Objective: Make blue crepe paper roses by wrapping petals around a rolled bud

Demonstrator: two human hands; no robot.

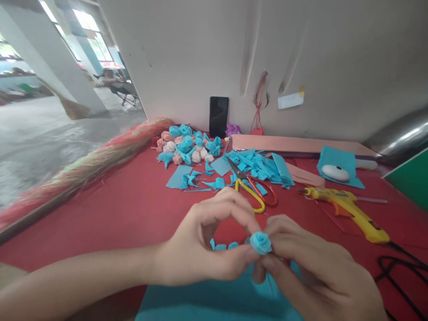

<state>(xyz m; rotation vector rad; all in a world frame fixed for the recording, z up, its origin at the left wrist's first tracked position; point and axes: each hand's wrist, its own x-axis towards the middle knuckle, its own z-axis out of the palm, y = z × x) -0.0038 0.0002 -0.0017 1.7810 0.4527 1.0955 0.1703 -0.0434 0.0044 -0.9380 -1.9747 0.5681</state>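
Note:
A small blue paper rose is held up between my two hands, above the near edge of the red table. My left hand pinches it from the left with thumb and index finger, the other fingers curled behind. From the right, the fingers of my right hand press on the rose's base. Part of the base is hidden behind the fingertips. Below the hands lies a large sheet of blue paper. Small blue paper pieces show through the gap in my left hand.
Finished blue, pink and white paper roses are heaped at the back. Beside them lie cut blue paper strips, scissors with red and yellow handles, and a yellow glue gun with a black cord. A phone leans on the wall.

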